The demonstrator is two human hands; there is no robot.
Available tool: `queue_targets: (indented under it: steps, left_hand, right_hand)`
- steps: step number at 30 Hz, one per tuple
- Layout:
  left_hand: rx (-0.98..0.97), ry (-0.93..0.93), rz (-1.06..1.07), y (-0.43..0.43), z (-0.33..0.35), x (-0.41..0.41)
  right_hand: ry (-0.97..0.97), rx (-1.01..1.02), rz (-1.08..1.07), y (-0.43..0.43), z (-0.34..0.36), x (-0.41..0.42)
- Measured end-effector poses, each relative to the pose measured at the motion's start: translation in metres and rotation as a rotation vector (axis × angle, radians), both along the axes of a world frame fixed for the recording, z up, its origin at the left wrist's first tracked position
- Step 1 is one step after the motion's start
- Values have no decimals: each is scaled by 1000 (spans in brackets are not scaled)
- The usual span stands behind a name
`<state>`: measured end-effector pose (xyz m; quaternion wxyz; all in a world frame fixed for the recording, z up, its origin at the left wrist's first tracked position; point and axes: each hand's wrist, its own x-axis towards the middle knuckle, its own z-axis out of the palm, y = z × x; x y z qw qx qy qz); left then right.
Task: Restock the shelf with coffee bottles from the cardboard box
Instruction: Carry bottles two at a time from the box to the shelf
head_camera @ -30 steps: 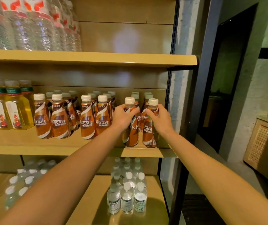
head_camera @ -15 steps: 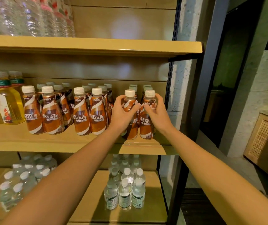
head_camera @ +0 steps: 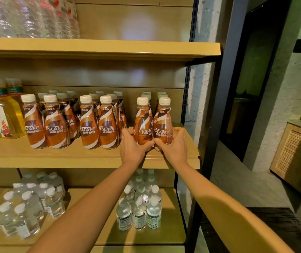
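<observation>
Both hands have slid down from the bottles' shoulders to their bases. I see my left hand [head_camera: 133, 148] wrapped round the foot of the left Nescafé coffee bottle [head_camera: 143, 121] and my right hand [head_camera: 173, 147] round the right Nescafé coffee bottle [head_camera: 163, 121], thumbs almost touching in front. The pair stands upright, side by side, at the right end of the middle shelf [head_camera: 73, 159], apart from the other Nescafé rows [head_camera: 89, 125].

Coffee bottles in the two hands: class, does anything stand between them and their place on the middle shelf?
Nothing visible does. The left hand grips the left coffee bottle, the right hand the right coffee bottle; both appear to rest on the middle shelf already. More bottles stand directly behind them, blocking any push deeper.
</observation>
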<state>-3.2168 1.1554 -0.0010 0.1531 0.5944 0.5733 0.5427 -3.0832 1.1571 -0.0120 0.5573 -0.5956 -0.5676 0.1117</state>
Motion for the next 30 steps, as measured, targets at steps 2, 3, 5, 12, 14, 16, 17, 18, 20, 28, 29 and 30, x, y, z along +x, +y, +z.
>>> queue_targets:
  steps: [2, 3, 5, 12, 14, 16, 17, 18, 20, 28, 29, 30]
  left_hand:
    - [-17, -32, -83, 0, 0, -7]
    - [-21, -49, -132, -1, 1, -10]
    - [-34, -50, -217, -2, 3, -16]
    - [-87, 50, -336, 7, 3, -17]
    - [-107, 60, -347, 9, 3, -15]
    - [-116, 80, -350, 11, 3, -13]
    - [-126, 94, -340, 13, 3, -12]
    - [-134, 109, -322, 16, 3, -11]
    - [-144, 136, -289, 21, 4, -10]
    - [-183, 157, -295, 37, 7, -7]
    - [-194, 160, -295, 39, 7, -7]
    - [-205, 163, -293, 41, 7, -7]
  right_hand:
    - [-15, -13, 37, 3, -1, 4]
    - [-23, -24, 75, 3, 0, 6]
    - [-39, -46, 164, 1, 2, 10]
    - [-103, -73, 312, -1, 10, 12]
    - [-79, -70, 282, 2, 9, 10]
    - [-90, -62, 225, 5, 6, 7]
    - [-94, -66, 201, 8, 5, 6]
    - [-95, -73, 183, 10, 5, 5]
    - [-105, -94, 156, 15, 5, 4]
    - [-120, -150, 102, 31, 5, 2]
    - [-125, -158, 93, 33, 5, 1]
    - [-132, -170, 87, 34, 6, 1]
